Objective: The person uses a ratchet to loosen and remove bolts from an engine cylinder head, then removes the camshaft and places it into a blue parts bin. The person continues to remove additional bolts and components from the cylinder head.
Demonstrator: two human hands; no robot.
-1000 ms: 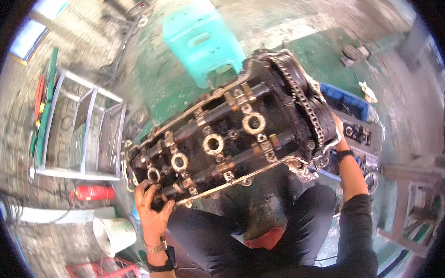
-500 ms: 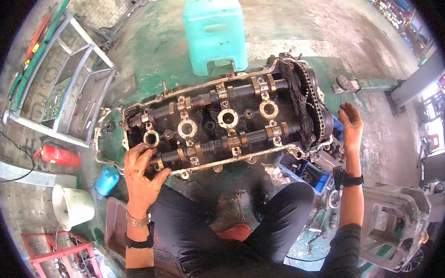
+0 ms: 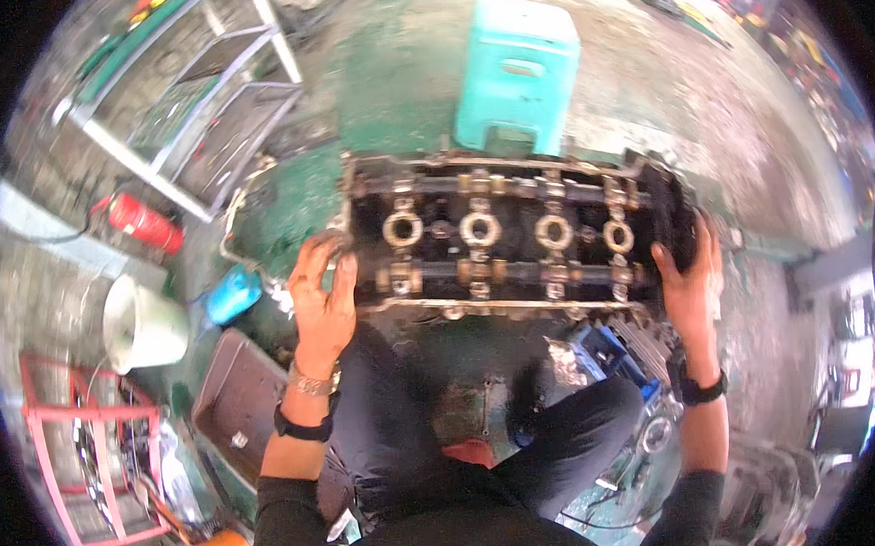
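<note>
A greasy black engine cylinder head (image 3: 517,232) with two camshafts and several round pale-rimmed openings lies crosswise before me, above my knees. At its left end is my left hand (image 3: 323,299), closed against the edge with the fingers on the far side and the thumb nearer. My right hand (image 3: 690,283) clasps the opposite end by the dark chain side, its thumb over the top and its fingers round the outer side. Some of the fingertips are hidden, and the picture is blurred by motion.
Beyond the cylinder head stands a turquoise plastic stool (image 3: 516,69). Along the left are a metal rack (image 3: 184,177), a red fire extinguisher (image 3: 145,223), a white bucket (image 3: 145,325) and a brown tub (image 3: 230,394). A blue crate (image 3: 612,363) with parts sits by my right knee.
My right hand has come from beside the cylinder head onto its right end. The left hand has shifted to the left end. The cylinder head lies straighter across, and the whole view has swung.
</note>
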